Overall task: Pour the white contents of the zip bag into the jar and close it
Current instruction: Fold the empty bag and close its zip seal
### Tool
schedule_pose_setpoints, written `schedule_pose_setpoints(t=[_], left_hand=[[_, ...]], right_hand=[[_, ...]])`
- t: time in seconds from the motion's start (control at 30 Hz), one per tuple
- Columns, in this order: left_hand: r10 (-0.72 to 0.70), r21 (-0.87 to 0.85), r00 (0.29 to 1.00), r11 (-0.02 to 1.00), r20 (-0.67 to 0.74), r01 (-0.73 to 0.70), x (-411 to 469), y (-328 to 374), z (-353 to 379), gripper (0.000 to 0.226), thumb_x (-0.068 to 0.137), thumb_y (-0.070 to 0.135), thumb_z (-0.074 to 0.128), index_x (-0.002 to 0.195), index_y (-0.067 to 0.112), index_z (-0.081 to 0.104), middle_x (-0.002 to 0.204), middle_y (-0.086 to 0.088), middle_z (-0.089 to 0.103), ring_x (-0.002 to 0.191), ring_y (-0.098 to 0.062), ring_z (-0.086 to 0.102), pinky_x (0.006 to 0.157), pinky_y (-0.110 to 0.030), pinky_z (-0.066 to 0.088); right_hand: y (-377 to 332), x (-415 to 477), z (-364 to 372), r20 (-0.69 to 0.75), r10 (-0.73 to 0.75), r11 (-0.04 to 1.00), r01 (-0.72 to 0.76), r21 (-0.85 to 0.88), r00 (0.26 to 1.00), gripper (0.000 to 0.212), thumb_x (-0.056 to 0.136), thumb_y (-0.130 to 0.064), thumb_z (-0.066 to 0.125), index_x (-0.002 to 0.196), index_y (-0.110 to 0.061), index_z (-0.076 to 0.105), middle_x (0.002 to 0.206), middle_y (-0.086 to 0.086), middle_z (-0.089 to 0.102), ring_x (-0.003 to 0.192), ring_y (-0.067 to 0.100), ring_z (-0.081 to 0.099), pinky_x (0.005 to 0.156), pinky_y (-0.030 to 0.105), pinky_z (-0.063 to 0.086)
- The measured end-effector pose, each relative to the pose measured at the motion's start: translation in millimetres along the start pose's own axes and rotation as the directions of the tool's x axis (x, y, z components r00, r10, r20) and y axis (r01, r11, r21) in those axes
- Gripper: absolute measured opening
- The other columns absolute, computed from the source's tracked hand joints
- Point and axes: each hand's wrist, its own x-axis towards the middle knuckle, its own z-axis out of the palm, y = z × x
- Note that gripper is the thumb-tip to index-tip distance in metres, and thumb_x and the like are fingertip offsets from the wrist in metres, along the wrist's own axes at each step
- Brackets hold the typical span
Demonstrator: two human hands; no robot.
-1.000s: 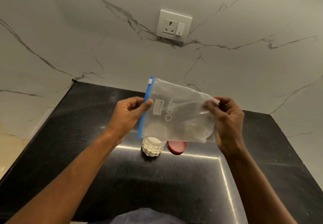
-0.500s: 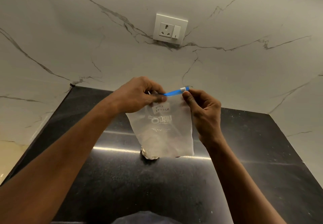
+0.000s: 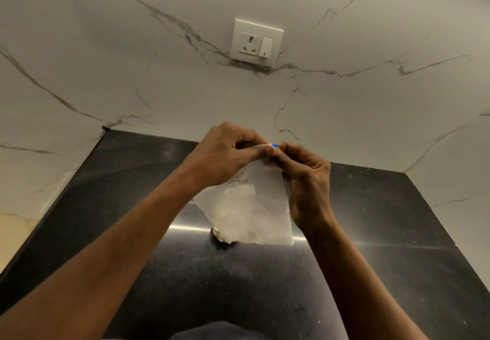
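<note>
A clear zip bag (image 3: 252, 212) with a blue zip strip hangs upright above the black counter, a handwritten label near its top. My left hand (image 3: 228, 154) and my right hand (image 3: 305, 180) both pinch the zip strip at the top, fingertips almost touching. Only a short bit of blue strip (image 3: 274, 144) shows between them. The bag hides most of the jar (image 3: 219, 235); just a bumpy white edge of it peeks out at the bag's lower left. The red lid is hidden behind the bag.
The black counter (image 3: 132, 233) runs back to a marbled wall with a white socket and switch plate (image 3: 256, 40). The counter's left edge (image 3: 53, 202) drops off beside a pale wall. A dark garment shows at the bottom centre.
The bag turned from sideways to hanging upright with the zip on top. My two hands have since closed together along the blue strip, covering nearly all of it.
</note>
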Motion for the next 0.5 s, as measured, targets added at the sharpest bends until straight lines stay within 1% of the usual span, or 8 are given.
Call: schedule_pose_setpoints(t=[0.13, 0.2, 0.27, 0.3, 0.33, 0.37, 0.43, 0.5], left_hand=[[-0.031, 0.029, 1.000, 0.999, 0.003, 0.031, -2.6, 2.3, -5.0, 0.025, 0.097, 0.032, 0.073, 0.114, 0.017, 0.082, 0.097, -0.001, 0.082, 0.088, -0.015, 0.077, 0.083, -0.036, 0.065], [-0.062, 0.041, 0.998, 0.997, -0.017, 0.063, -5.6, 1.3, -7.6, 0.026, 0.096, 0.034, 0.074, 0.113, 0.017, 0.083, 0.093, -0.005, 0.082, 0.087, -0.027, 0.077, 0.082, -0.048, 0.063], [-0.101, 0.042, 0.994, 0.994, -0.044, 0.103, -9.1, -1.9, -12.5, 0.024, 0.094, 0.037, 0.076, 0.109, 0.020, 0.084, 0.088, -0.006, 0.082, 0.087, -0.033, 0.076, 0.081, -0.054, 0.060], [-0.118, 0.041, 0.992, 0.992, -0.047, 0.120, -11.0, -5.0, -15.3, 0.022, 0.093, 0.038, 0.076, 0.107, 0.022, 0.085, 0.086, -0.003, 0.082, 0.086, -0.031, 0.076, 0.081, -0.052, 0.061], [-0.133, 0.037, 0.990, 0.990, -0.050, 0.135, -12.9, -9.0, -18.1, 0.021, 0.093, 0.039, 0.077, 0.105, 0.024, 0.085, 0.085, 0.000, 0.082, 0.085, -0.026, 0.077, 0.080, -0.047, 0.063], [-0.147, 0.028, 0.988, 0.988, -0.056, 0.149, -14.7, -13.3, -20.8, 0.020, 0.093, 0.039, 0.077, 0.104, 0.025, 0.086, 0.085, 0.003, 0.083, 0.084, -0.021, 0.078, 0.077, -0.039, 0.064], [-0.175, 0.004, 0.983, 0.984, -0.057, 0.176, -18.7, -21.7, -26.7, 0.018, 0.093, 0.038, 0.077, 0.103, 0.026, 0.086, 0.087, 0.008, 0.083, 0.084, -0.012, 0.079, 0.071, -0.023, 0.059], [-0.196, -0.024, 0.979, 0.980, -0.051, 0.195, -22.6, -27.7, -31.8, 0.017, 0.093, 0.037, 0.077, 0.103, 0.027, 0.086, 0.088, 0.012, 0.083, 0.083, -0.007, 0.078, 0.068, -0.012, 0.055]], right_hand=[[0.2, 0.8, 0.3, -0.020, 0.002, 1.000, -0.001, 0.013, 1.000, 0.011, 0.093, 0.000, 0.072, 0.101, 0.006, 0.077, 0.088, 0.017, 0.076, 0.084, 0.028, 0.070, 0.078, 0.034, 0.060], [-1.4, 2.4, -0.8, -0.059, 0.009, 1.000, -0.009, 0.007, 0.998, 0.008, 0.092, -0.001, 0.073, 0.097, 0.000, 0.080, 0.084, 0.013, 0.076, 0.079, 0.025, 0.070, 0.075, 0.032, 0.060], [-3.9, 5.3, -3.8, -0.109, 0.028, 0.999, -0.026, 0.026, 0.994, 0.008, 0.090, -0.002, 0.075, 0.092, -0.006, 0.081, 0.079, 0.009, 0.075, 0.074, 0.021, 0.069, 0.073, 0.030, 0.059], [-5.4, 6.9, -6.2, -0.126, 0.039, 0.999, -0.035, 0.035, 0.991, 0.008, 0.090, -0.003, 0.076, 0.091, -0.008, 0.082, 0.077, 0.007, 0.074, 0.072, 0.020, 0.068, 0.073, 0.031, 0.058], [-7.0, 8.5, -8.7, -0.136, 0.049, 0.998, -0.044, 0.039, 0.989, 0.008, 0.089, -0.004, 0.076, 0.090, -0.010, 0.082, 0.076, 0.006, 0.073, 0.072, 0.020, 0.067, 0.074, 0.032, 0.057], [-8.5, 9.8, -11.5, -0.143, 0.056, 0.998, -0.051, 0.037, 0.988, 0.009, 0.089, -0.004, 0.077, 0.088, -0.011, 0.082, 0.075, 0.005, 0.073, 0.071, 0.020, 0.067, 0.074, 0.033, 0.056], [-11.3, 11.9, -16.2, -0.150, 0.060, 0.998, -0.057, 0.027, 0.987, 0.011, 0.088, -0.005, 0.077, 0.083, -0.014, 0.082, 0.072, 0.003, 0.072, 0.067, 0.017, 0.066, 0.070, 0.030, 0.057], [-13.6, 12.9, -19.6, -0.153, 0.058, 0.998, -0.055, 0.027, 0.986, 0.013, 0.087, -0.005, 0.076, 0.080, -0.015, 0.082, 0.069, 0.001, 0.071, 0.064, 0.015, 0.067, 0.066, 0.027, 0.057]])
